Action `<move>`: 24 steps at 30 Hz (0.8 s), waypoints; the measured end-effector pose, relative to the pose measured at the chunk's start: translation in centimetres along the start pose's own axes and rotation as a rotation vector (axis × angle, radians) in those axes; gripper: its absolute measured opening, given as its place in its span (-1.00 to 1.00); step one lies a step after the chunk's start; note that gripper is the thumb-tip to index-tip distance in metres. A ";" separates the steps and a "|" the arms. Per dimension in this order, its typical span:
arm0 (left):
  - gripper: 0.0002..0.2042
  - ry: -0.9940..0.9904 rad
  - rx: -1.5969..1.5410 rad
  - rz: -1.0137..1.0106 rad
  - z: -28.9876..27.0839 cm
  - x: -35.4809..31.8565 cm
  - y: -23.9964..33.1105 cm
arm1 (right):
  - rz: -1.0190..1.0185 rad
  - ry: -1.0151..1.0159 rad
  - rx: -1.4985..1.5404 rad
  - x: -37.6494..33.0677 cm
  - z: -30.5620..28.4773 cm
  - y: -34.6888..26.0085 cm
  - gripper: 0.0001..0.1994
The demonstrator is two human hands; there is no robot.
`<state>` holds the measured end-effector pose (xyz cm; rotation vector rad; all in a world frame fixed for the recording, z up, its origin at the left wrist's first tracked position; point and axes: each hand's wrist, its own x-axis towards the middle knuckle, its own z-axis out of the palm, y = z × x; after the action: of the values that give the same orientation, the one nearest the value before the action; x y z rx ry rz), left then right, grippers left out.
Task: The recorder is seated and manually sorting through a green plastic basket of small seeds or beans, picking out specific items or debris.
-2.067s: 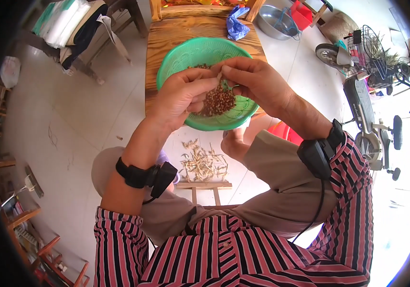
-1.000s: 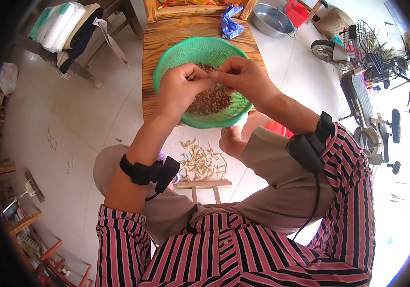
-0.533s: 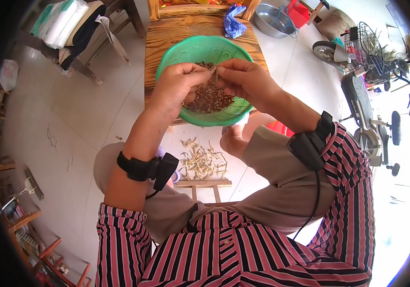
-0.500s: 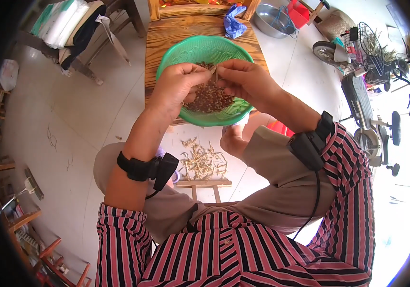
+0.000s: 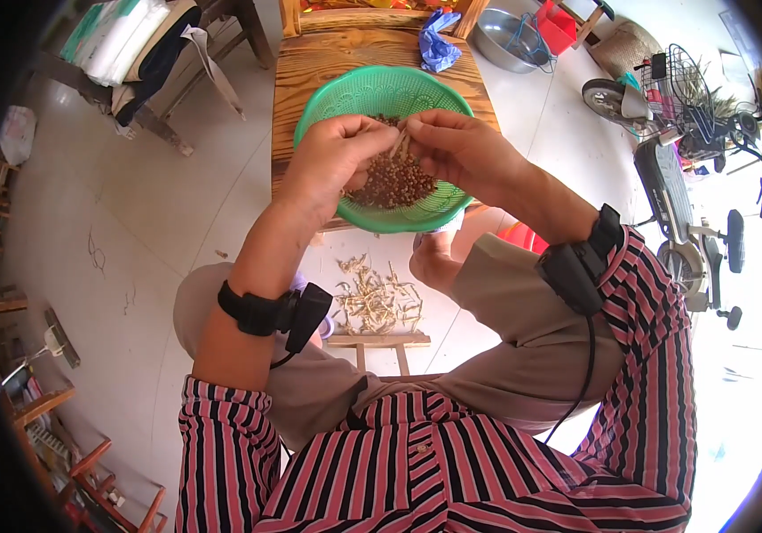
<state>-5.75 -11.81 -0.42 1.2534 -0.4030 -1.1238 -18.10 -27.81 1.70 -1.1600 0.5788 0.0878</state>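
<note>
A wooden chair (image 5: 319, 62) at top centre carries a green mesh basket (image 5: 372, 87). Above the basket, the left hand (image 5: 332, 160) and right hand (image 5: 463, 151) meet, fingertips pinching. Dry husks (image 5: 374, 302) lie mid-frame. Brown beans (image 5: 390, 188) fill the basket's bottom. Between the fingertips: one slim pale pod (image 5: 402, 144).

Wooden chair (image 5: 328, 55), metal basin (image 5: 498, 49) (even a scooter (image 5: 662, 186)) suggest a home.

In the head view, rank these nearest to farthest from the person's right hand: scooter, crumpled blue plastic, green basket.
From the right hand:
1. Green basket: directly beneath.
2. Crumpled blue plastic: beyond the basket.
3. Scooter: well off to the right.
</note>
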 end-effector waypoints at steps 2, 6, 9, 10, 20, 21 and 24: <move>-0.85 -0.014 -0.097 -0.013 0.0 0.2 -0.1 | 0.036 0.056 0.058 -0.1 -0.2 -0.1 -0.84; -0.69 -0.033 -0.158 -0.015 0.0 -0.1 0.3 | 0.031 0.046 0.074 0.0 -0.7 0.0 -0.84; -0.53 -0.069 -0.252 -0.059 -0.5 -0.3 0.4 | 0.066 0.045 0.143 -0.1 0.5 -0.1 -0.81; -0.44 -0.107 -0.323 -0.105 -0.4 -0.3 0.5 | 0.048 0.034 0.163 -0.7 0.9 -0.6 -0.82; -0.36 -0.103 -0.272 -0.113 0.5 -0.4 0.4 | -0.164 0.177 -0.510 -1.4 3.1 -2.0 -0.81; -0.36 -0.094 -0.268 -0.091 0.7 -0.1 -0.1 | -0.163 0.183 -0.510 -1.3 2.8 -1.9 -0.81; -0.37 -0.083 -0.217 -0.026 1.2 -0.1 -0.4 | -0.089 0.135 -0.414 -1.0 2.7 -1.3 -0.79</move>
<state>-6.95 -12.33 -0.37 1.0269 -0.3185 -1.2111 -17.46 -25.69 4.03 -1.6020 0.6451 0.0543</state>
